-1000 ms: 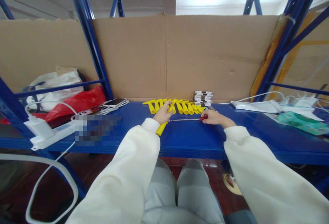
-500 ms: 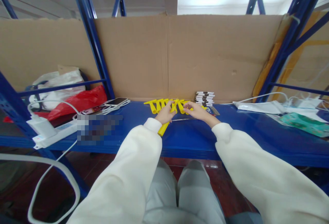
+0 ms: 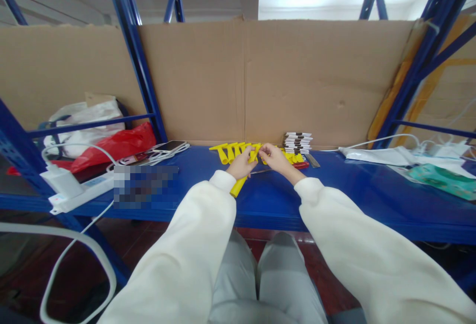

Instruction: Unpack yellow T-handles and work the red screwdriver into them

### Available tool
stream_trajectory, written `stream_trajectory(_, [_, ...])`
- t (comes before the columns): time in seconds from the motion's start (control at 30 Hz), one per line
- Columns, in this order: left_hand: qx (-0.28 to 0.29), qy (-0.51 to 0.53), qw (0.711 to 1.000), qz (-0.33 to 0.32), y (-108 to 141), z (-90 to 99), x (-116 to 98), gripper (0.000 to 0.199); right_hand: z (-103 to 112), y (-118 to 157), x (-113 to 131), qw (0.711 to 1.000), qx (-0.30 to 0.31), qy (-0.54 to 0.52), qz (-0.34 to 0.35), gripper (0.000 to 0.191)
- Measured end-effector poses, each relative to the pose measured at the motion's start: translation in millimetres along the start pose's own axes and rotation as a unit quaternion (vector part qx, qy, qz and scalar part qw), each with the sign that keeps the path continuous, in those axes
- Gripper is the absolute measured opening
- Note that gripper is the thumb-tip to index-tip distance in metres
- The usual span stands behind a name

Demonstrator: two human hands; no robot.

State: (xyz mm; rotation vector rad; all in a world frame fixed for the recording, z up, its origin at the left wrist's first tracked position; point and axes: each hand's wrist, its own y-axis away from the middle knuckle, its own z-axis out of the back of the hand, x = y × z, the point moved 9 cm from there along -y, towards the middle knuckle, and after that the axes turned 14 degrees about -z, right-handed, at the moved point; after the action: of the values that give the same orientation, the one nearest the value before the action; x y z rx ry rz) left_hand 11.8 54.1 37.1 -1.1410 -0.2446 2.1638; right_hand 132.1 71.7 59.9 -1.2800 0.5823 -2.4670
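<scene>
My left hand (image 3: 241, 164) is closed round a yellow plastic tool (image 3: 238, 186), whose tube-like handle points down toward me. At the tool's upper end, the fingers of my right hand (image 3: 271, 156) are pinched together. Whatever small thing they may hold is hidden. Behind my hands lies a row of similar yellow tools (image 3: 223, 156), with handles toward me and crosswise heads at the back. More yellow pieces (image 3: 293, 157) lie right of my right hand. A thin metal rod (image 3: 261, 171) lies under my hands, and a red item (image 3: 301, 165) shows beyond my right wrist.
White packets (image 3: 297, 142) are stacked against the cardboard (image 3: 316, 81). A flat grey metal piece (image 3: 313, 160) lies nearby. Left are a phone (image 3: 170, 146), cables and a power strip (image 3: 80, 194); right are a white pouch (image 3: 377, 156) and a green pack (image 3: 444, 180).
My right hand has moved left, from over the pieces beside the packets to the upper end of the held yellow tool. The red item now shows. My left hand keeps its hold.
</scene>
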Motion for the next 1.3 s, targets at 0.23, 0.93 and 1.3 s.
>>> stream_trajectory(0.23, [0.001, 0.009, 1.000, 0.000, -0.3, -0.3, -1.8, 0.045, -0.9, -0.4, -1.5, 1.000, -0.001, -0.014, -0.009, 0.006])
stream_trajectory(0.93, [-0.034, 0.030, 0.999, 0.029, 0.8, 5.9, 3.5, 0.049, 75.3, -13.2, -38.0, 0.968, -0.044, 0.235, -0.080, 0.014])
stream_trajectory(1.3, [-0.043, 0.069, 0.996, 0.030, 0.7, 4.2, 4.5, 0.051, 145.3, 14.6, -143.6, 0.881, -0.021, 0.380, -0.280, 0.016])
